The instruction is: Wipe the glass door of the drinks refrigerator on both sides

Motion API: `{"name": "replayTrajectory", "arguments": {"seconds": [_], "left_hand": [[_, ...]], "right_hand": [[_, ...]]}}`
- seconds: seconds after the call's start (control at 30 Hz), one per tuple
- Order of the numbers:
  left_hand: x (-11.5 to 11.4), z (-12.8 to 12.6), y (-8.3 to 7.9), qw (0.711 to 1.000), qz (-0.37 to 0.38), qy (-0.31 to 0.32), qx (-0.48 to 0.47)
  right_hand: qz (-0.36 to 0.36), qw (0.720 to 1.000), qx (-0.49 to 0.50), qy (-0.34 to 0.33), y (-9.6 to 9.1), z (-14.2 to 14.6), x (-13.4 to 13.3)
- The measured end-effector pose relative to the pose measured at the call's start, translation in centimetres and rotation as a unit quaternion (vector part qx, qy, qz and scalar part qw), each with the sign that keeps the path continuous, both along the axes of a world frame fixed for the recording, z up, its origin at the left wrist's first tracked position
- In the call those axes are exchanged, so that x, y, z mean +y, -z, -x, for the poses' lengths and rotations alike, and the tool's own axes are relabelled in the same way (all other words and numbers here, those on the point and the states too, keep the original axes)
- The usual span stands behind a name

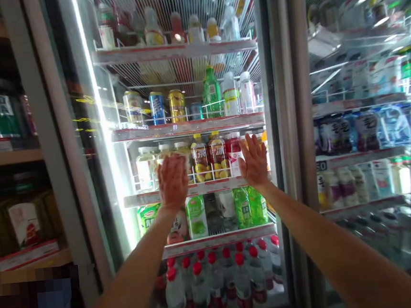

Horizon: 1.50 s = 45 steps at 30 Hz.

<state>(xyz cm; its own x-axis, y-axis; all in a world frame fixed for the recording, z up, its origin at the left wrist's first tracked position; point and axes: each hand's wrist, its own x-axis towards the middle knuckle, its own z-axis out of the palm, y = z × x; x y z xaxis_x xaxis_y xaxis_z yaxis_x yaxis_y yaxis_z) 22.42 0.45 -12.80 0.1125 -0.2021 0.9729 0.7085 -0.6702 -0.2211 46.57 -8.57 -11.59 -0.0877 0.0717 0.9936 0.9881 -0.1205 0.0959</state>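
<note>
My left hand (pixel 173 180) is raised with its fingers stretched out and nothing in it. Behind it are pale bottles with light caps on the third shelf (pixel 208 187) of a lit drinks fridge. My right hand (pixel 254 160), also open and holding nothing, is raised in front of a bottle with a pink label (pixel 235 158). Between the hands stand two dark tea bottles with yellow caps, one here (pixel 200 159) and one beside it (pixel 218 155). Whether either hand touches anything I cannot tell.
Green cartons (pixel 196 217) stand one shelf lower, and several red-capped bottles (pixel 243 285) fill the bottom. Cans (pixel 157 108) and a green bottle (pixel 212 93) are above. Metal door frames (pixel 294 117) rise on the right, beside another stocked fridge. Wooden shelves (pixel 7 158) are at left.
</note>
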Motion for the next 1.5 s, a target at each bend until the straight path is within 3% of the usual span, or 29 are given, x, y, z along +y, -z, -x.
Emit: {"name": "replayTrajectory", "arguments": {"seconds": [0.07,0.13,0.33,0.4,0.47,0.53,0.6,0.67,0.77,0.83,0.9,1.03,1.1,1.23,1.3,1.37,1.5], "left_hand": [[0.8,1.9,-0.4,0.994,0.018,-0.014,-0.107],[0.9,2.3,-0.2,0.988,0.031,-0.026,-0.149],[-1.1,-1.0,2.1,0.996,0.014,-0.017,0.087],[-0.4,0.6,2.3,0.997,0.028,-0.017,0.074],[0.9,3.7,2.3,0.998,0.054,-0.025,0.001],[2.0,6.6,2.3,0.993,0.075,-0.034,-0.089],[2.1,7.6,2.7,0.985,0.084,-0.042,-0.143],[1.5,6.3,3.4,0.988,0.078,-0.047,-0.126],[0.2,3.1,4.9,0.998,0.047,-0.049,0.005],[0.0,2.9,5.7,0.997,0.031,-0.046,0.057],[0.7,4.9,6.3,0.998,0.043,-0.047,0.027],[2.4,10.1,6.9,0.979,0.097,-0.076,-0.161],[2.3,10.1,7.3,0.977,0.105,-0.068,-0.173],[1.1,5.9,7.9,0.994,0.097,-0.013,-0.042],[1.0,5.4,8.0,0.996,0.090,-0.002,0.000],[1.6,6.8,8.0,0.996,0.090,-0.011,-0.027],[2.8,10.4,8.3,0.980,0.097,-0.036,-0.170]], "right_hand": [[-0.003,1.000,0.000,0.001,0.0,-0.1,0.1],[-0.006,1.000,-0.002,-0.001,-0.1,0.0,0.1],[0.019,0.999,-0.045,0.000,0.2,2.6,-0.3],[0.063,0.994,-0.092,-0.006,0.9,4.1,-0.1],[0.093,0.990,-0.109,-0.011,1.7,5.2,0.4],[0.099,0.991,-0.093,-0.008,2.3,5.9,1.0],[0.092,0.992,-0.081,-0.006,2.7,6.0,1.5],[0.079,0.993,-0.082,-0.012,2.8,5.8,1.8],[0.062,0.994,-0.088,-0.022,2.7,5.5,1.8],[0.062,0.994,-0.090,-0.020,2.6,5.5,1.6],[0.066,0.994,-0.090,-0.015,2.6,5.5,1.5],[0.069,0.994,-0.086,-0.010,2.7,5.7,1.5],[0.069,0.994,-0.085,-0.012,2.7,5.7,1.5],[0.056,0.994,-0.093,-0.014,2.7,5.6,1.5],[0.048,0.994,-0.096,-0.011,2.7,5.5,1.5],[0.047,0.994,-0.095,-0.007,2.7,5.5,1.4],[0.053,0.995,-0.087,-0.009,2.8,5.6,1.5]]}}
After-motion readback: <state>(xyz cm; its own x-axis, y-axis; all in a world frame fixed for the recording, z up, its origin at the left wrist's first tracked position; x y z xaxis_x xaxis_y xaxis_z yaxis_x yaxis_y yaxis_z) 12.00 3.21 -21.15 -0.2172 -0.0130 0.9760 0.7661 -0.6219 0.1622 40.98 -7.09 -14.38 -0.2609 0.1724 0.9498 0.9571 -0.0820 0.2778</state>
